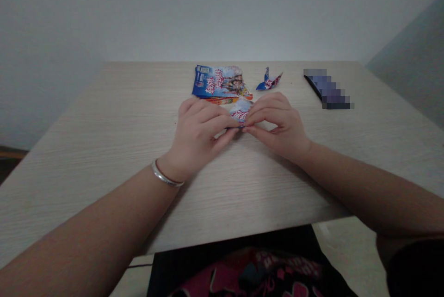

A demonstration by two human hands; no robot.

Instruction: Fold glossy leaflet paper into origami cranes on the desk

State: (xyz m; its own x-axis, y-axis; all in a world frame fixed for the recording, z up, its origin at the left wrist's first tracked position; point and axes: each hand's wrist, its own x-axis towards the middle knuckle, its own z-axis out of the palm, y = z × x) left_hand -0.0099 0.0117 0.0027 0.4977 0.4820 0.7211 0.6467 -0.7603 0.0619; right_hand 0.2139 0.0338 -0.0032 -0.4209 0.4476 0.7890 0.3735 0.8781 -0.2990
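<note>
Between my two hands is a small piece of printed paper (240, 111), blue and white with red lettering. My left hand (204, 126) pinches its near left edge between thumb and index finger. Thumb and fingertips of my right hand (277, 121) are pressed together on the near right edge, touching close to the left fingertips. The paper's near edge looks folded, but the fingers cover much of it. Just beyond lies a stack of printed leaflets (222, 79). A folded paper figure (268, 82) with raised points, in similar print, sits to the right of the stack.
A dark phone-like object (326, 89), partly blurred out, lies at the right back of the pale wooden table (104, 149). The wall (222, 10) rises behind the table's far edge. The table's near edge is just in front of my lap.
</note>
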